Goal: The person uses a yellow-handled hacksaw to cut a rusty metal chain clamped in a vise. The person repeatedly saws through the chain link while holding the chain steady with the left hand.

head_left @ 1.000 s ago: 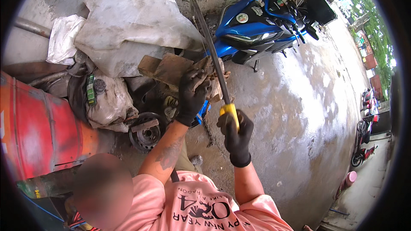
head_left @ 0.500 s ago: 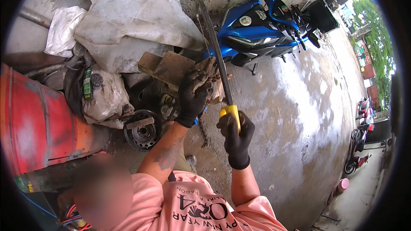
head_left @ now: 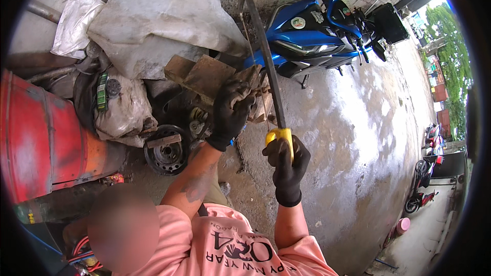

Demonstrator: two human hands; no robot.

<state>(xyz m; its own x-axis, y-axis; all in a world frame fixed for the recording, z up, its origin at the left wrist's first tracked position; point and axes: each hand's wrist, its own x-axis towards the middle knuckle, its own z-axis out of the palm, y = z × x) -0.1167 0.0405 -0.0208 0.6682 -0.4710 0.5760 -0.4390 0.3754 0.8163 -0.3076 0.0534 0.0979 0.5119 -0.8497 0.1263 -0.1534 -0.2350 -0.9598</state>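
My right hand (head_left: 287, 166), in a black glove, is closed around the yellow handle (head_left: 283, 140) of a hacksaw (head_left: 268, 66). The dark frame reaches up and away, with its thin blade along the left side. It crosses a stack of weathered wooden blocks (head_left: 202, 82). My left hand (head_left: 230, 110), also gloved, is curled at these blocks just left of the blade; what its fingers grip is hidden. Where the blade meets the work is too small to make out.
A blue scooter (head_left: 302, 41) stands beyond, by a block wall. On the left are pale sheeting (head_left: 148, 15), a stuffed sack (head_left: 123, 117), a wheel rim (head_left: 166, 158) and a red drum (head_left: 41, 138). Wet concrete floor (head_left: 348, 143) stretches right toward parked motorbikes (head_left: 423, 179).
My right hand and the hacksaw handle have moved slightly down and to the right, toward me. My left hand stays at the blocks. The surroundings have shifted a little in the view.
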